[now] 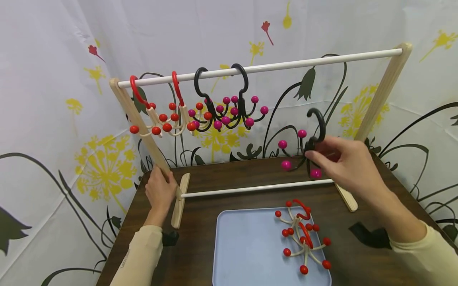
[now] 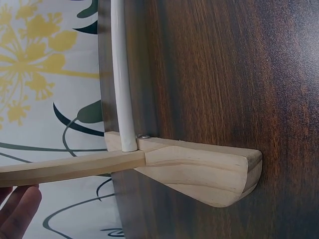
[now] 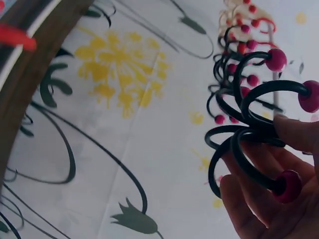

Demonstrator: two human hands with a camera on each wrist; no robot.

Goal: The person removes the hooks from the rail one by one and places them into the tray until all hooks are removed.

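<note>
My right hand (image 1: 348, 165) pinches the stem of a black multi-arm hook hanger with pink ball tips (image 1: 317, 119), in the air below the rack's white top rod (image 1: 286, 64). Its hook points up, apart from the rod. In the right wrist view, fingers and thumb close round the black hanger (image 3: 259, 132). My left hand (image 1: 160, 190) grips the rack's left wooden upright (image 1: 143, 133) low down; fingertips show beside that upright (image 2: 75, 167) in the left wrist view. Two red-hooked cream hangers (image 1: 179, 89) and two black hangers (image 1: 241, 85) hang from the rod's left half.
A pale blue tray (image 1: 247, 246) lies on the dark wood table (image 1: 193, 254). Two cream hangers with red hooks and balls (image 1: 304, 248) overlap on its right side. A lower white rod (image 1: 257, 188) joins the rack's feet. Behind hangs a flower-print cloth (image 1: 222, 35).
</note>
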